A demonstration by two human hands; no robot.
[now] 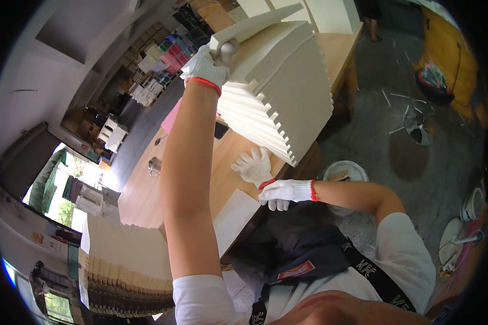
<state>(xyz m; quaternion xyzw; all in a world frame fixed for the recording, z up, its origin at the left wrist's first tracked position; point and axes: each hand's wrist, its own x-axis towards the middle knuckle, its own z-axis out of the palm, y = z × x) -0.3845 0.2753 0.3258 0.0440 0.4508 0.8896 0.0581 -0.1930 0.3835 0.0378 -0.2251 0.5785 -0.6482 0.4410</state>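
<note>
My left hand (209, 67), in a white knitted glove with a red cuff, reaches up to a tall stack of white boards (295, 92). Its fingers are closed round the near end of the top white board (260, 24), which is tilted above those under it. My right hand (290, 190), gloved the same way, is at the table's near edge with its fingers curled down. Against its knuckles is the red cuff of a loose white glove (253, 166), lying with fingers spread on the wooden table (141, 189). Whatever the right fingers grip is hidden.
A metal mug (154, 167) and a dark phone (220, 130) are on the table, beside a white sheet (234, 219). Another board stack (124, 260) stands at the lower left. A white bucket (348, 172) is right of the table; a stool base (419, 129) stands farther right.
</note>
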